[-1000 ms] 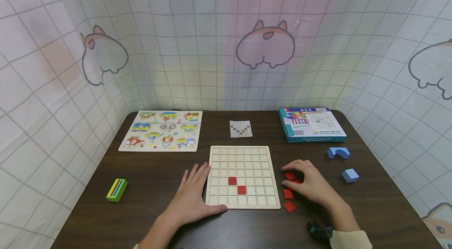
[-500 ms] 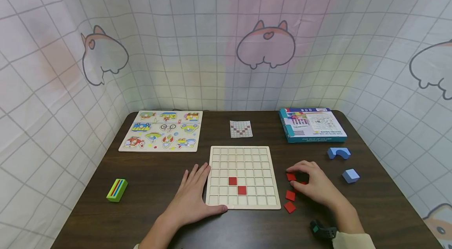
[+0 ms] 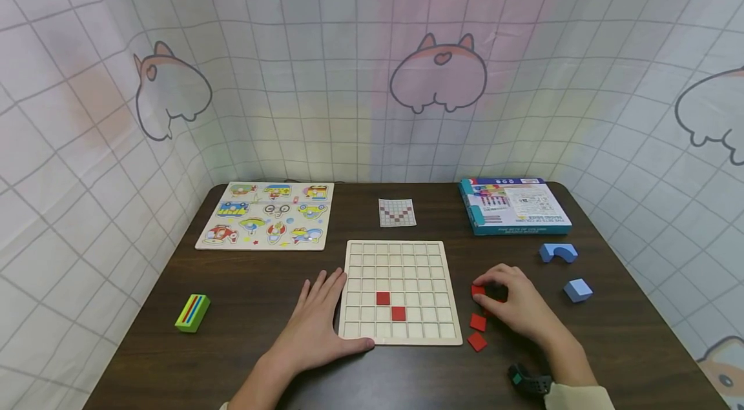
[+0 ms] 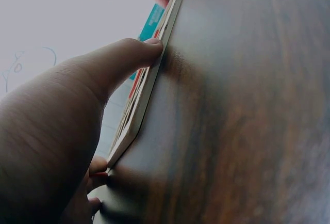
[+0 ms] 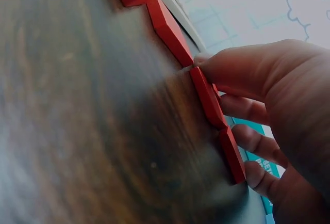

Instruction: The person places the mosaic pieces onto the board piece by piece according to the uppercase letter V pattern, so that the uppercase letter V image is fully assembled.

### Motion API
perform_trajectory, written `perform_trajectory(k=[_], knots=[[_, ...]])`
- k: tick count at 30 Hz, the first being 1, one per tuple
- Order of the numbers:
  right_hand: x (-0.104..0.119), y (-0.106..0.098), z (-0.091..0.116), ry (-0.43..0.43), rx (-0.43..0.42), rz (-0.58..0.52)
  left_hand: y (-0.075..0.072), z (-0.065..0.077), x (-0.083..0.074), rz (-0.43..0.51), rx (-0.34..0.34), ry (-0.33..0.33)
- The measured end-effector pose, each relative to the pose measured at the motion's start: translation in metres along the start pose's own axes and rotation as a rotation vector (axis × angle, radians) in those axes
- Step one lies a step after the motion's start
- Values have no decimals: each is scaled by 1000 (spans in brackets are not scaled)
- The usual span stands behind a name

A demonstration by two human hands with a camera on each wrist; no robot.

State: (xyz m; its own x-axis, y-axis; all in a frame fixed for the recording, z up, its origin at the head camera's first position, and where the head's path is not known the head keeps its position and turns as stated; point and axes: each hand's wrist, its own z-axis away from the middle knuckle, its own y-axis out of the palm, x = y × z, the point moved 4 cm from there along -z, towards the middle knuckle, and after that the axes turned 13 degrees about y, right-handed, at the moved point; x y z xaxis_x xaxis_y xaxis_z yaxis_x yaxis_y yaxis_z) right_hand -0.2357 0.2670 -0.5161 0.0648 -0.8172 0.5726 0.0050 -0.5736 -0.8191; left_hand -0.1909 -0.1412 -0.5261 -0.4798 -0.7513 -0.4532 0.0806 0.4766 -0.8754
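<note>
My left hand [image 3: 316, 326] lies with spread fingers along the left edge of a pale wooden grid board [image 3: 395, 244], its thumb on the front edge. Two red square tiles sit in the board's cells, one [image 3: 382, 298] up and left of the other [image 3: 398, 313]. Just right of the board, my right hand [image 3: 517, 303] pinches a red tile [image 3: 478, 290] between thumb and index finger, low over the table. Two loose red tiles lie nearer me, one [image 3: 478, 322] behind the other [image 3: 477, 341]. Another red tile is partly hidden under the right hand.
A small pattern card [image 3: 397, 212] lies behind the board. A vehicle puzzle [image 3: 264, 216] is back left, a boxed set [image 3: 517, 206] back right. Blue blocks, an arch [image 3: 558, 252] and a cube [image 3: 578, 290], stand at right; a striped green block [image 3: 193, 313] at left.
My right hand has shifted slightly right, and its thumb and index finger have drawn together around a red tile. A nearby loose tile was nudged right. The left hand has stayed put.
</note>
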Motion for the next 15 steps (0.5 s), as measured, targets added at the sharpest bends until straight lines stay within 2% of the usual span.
perform_trajectory(k=[7, 15], knots=[[4, 1, 2, -15, -16, 14, 0, 0, 0, 0, 17, -11], [20, 5, 2, -42, -15, 35, 1, 0, 1, 0, 18, -17]])
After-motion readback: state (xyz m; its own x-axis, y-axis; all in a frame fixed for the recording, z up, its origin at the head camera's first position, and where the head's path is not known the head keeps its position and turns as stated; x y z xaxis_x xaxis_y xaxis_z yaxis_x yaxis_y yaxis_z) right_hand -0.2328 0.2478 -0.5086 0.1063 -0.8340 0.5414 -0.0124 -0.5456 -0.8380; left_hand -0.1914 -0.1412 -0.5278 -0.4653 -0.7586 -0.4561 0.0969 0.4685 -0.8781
